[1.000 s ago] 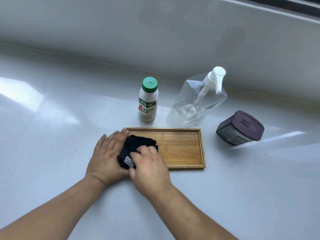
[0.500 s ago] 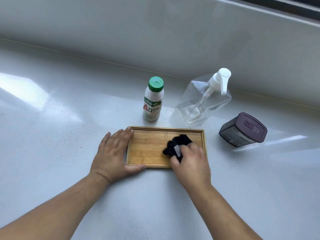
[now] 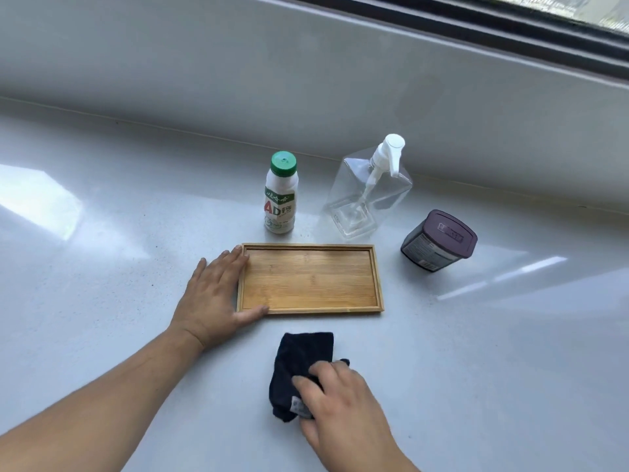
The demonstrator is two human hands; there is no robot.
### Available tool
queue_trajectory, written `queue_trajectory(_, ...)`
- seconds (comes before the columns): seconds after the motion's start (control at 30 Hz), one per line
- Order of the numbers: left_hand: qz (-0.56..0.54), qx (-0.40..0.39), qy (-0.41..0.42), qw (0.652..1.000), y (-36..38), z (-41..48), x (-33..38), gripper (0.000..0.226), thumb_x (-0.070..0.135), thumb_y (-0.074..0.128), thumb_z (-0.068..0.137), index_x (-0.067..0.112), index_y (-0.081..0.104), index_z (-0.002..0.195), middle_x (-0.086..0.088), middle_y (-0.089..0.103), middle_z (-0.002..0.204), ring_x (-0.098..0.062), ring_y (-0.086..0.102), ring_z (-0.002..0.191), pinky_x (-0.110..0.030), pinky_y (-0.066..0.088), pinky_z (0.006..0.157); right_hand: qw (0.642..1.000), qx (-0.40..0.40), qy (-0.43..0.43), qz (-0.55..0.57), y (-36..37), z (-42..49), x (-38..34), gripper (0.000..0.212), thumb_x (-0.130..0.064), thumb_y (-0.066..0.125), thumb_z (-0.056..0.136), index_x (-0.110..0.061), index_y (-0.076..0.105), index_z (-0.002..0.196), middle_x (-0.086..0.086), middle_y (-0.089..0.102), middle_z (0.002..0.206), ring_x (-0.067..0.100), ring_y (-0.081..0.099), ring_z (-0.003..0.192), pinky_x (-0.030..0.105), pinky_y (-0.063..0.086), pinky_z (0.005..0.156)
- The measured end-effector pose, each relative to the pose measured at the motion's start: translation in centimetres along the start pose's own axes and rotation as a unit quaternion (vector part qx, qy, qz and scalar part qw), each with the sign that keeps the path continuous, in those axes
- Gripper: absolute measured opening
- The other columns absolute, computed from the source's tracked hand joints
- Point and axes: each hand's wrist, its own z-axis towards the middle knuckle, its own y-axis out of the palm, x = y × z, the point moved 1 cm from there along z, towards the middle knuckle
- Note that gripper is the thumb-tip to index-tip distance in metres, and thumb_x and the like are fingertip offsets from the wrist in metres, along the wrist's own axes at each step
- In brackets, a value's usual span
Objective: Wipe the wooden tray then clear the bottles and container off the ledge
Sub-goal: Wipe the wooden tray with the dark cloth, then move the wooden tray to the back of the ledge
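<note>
The wooden tray (image 3: 309, 279) lies bare on the white ledge (image 3: 119, 253). My left hand (image 3: 212, 294) rests flat against its left end, fingers along the rim and thumb on the front edge. The black cloth (image 3: 299, 366) now lies on the ledge in front of the tray, with my right hand (image 3: 340, 407) on its near right part, fingers curled onto it. Behind the tray stand a white bottle with a green cap (image 3: 279, 195) and a clear square pump bottle (image 3: 369, 195). A dark purple lidded container (image 3: 437, 241) sits to the tray's right.
A white wall rises behind the ledge, with a dark window frame (image 3: 476, 32) at the top right. Bright sun patches fall on the ledge at the left and right.
My right hand has pulled the black cloth off the tray and toward me, onto the ledge in front of it. The left hand has stayed at the tray's left end.
</note>
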Motion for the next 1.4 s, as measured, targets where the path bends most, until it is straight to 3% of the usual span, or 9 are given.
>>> queue_trajectory(0.1, -0.05, 0.015, -0.057, 0.997, -1.0, -0.7, 0.7, 0.087, 0.07, 0.063, 0.087, 0.024, 0.041, 0.158, 0.002, 0.033, 0.17, -0.02, 0.028, 0.157, -0.044, 0.018, 0.129, 0.981, -0.18, -0.005, 0.073, 0.4, -0.2, 0.3, 0.081, -0.072, 0.065, 0.079, -0.034, 0.048, 0.148, -0.001, 0.047, 0.147, 0.021, 0.041, 0.136, 0.043, 0.042, 0.111)
queue_trajectory(0.2, -0.17, 0.057, -0.187, 0.966, -2.5, -1.3, 1.8, 0.06, 0.058, 0.065, 0.091, 0.028, 0.059, 0.143, 0.005, 0.059, 0.151, -0.018, 0.053, 0.137, -0.04, 0.045, 0.105, 0.97, -0.014, 0.125, 0.207, -2.1, 0.6, 4.0, 0.069, -0.08, 0.047, 0.086, -0.041, 0.053, 0.142, -0.022, 0.05, 0.14, -0.001, 0.041, 0.133, 0.029, 0.04, 0.111)
queue_trajectory(0.3, -0.323, 0.022, -0.312, 0.893, -3.1, -1.6, 3.5, 0.06, 0.059, 0.061, 0.092, 0.027, 0.059, 0.143, 0.003, 0.062, 0.145, -0.02, 0.057, 0.129, -0.039, 0.044, 0.098, 0.872, 0.156, 0.305, 0.35, -4.8, 3.0, 9.1, 0.057, -0.065, 0.05, 0.095, -0.037, 0.05, 0.146, -0.012, 0.053, 0.147, 0.009, 0.048, 0.133, 0.033, 0.042, 0.107)
queue_trajectory(0.4, -0.414, -0.036, -0.368, 0.832, -3.0, -1.4, 5.1, 0.065, 0.057, 0.059, 0.097, 0.021, 0.051, 0.151, -0.003, 0.057, 0.147, -0.029, 0.054, 0.132, -0.048, 0.045, 0.111, 0.765, 0.123, 0.398, 0.492, -5.4, 5.7, 12.0, 0.059, -0.062, 0.046, 0.101, -0.034, 0.042, 0.152, -0.004, 0.052, 0.152, 0.015, 0.049, 0.126, 0.035, 0.037, 0.101)
queue_trajectory(0.6, -0.455, -0.06, -0.374, 0.806, -4.5, -1.6, 7.3, 0.054, 0.054, 0.053, 0.1, 0.028, 0.054, 0.147, 0.0, 0.056, 0.149, -0.031, 0.056, 0.131, -0.045, 0.044, 0.107, 0.69, 0.094, 0.388, 0.603, -5.2, 6.1, 12.3, 0.055, -0.08, 0.046, 0.077, -0.05, 0.057, 0.121, -0.007, 0.061, 0.141, 0.016, 0.055, 0.129, 0.044, 0.038, 0.116)
queue_trajectory(0.7, -0.468, -0.029, -0.376, 0.8, -6.2, -3.1, 8.5, 0.044, 0.058, 0.051, 0.098, 0.035, 0.059, 0.135, 0.002, 0.059, 0.143, -0.024, 0.056, 0.129, -0.052, 0.045, 0.11, 0.684, 0.077, 0.372, 0.623, -5.4, 4.5, 12.1, 0.048, -0.087, 0.044, 0.072, -0.055, 0.056, 0.105, -0.008, 0.062, 0.135, 0.02, 0.055, 0.131, 0.051, 0.036, 0.119)
queue_trajectory(0.9, -0.469, -0.033, -0.363, 0.804, -8.5, -6.2, 12.3, 0.046, 0.059, 0.052, 0.099, 0.036, 0.054, 0.139, 0.005, 0.059, 0.14, -0.022, 0.057, 0.127, -0.051, 0.046, 0.107, 0.684, 0.105, 0.356, 0.628, -7.7, 0.4, 12.6, 0.085, -0.086, 0.041, 0.071, -0.038, 0.056, 0.139, -0.006, 0.062, 0.142, 0.02, 0.053, 0.136, 0.051, 0.033, 0.121)
queue_trajectory(1.1, -0.492, -0.065, -0.343, 0.798, -8.7, -7.8, 16.0, 0.048, 0.06, 0.053, 0.1, 0.032, 0.051, 0.139, 0.005, 0.056, 0.141, -0.024, 0.055, 0.13, -0.05, 0.044, 0.105, 0.693, 0.153, 0.353, 0.61, -11.1, -3.2, 13.8, 0.072, -0.091, 0.04, 0.066, -0.043, 0.064, 0.114, -0.006, 0.069, 0.124, 0.018, 0.061, 0.12, 0.053, 0.038, 0.116)
queue_trajectory(1.4, -0.525, -0.148, -0.269, 0.794, -9.5, -8.2, 19.9, 0.044, 0.064, 0.054, 0.095, 0.036, 0.057, 0.128, 0.011, 0.062, 0.133, -0.019, 0.057, 0.127, -0.052, 0.044, 0.109, 0.679, 0.23, 0.403, 0.569, -14.0, -9.8, 13.2, 0.086, -0.084, 0.04, 0.075, -0.032, 0.057, 0.142, -0.003, 0.061, 0.142, 0.02, 0.056, 0.131, 0.053, 0.034, 0.12)
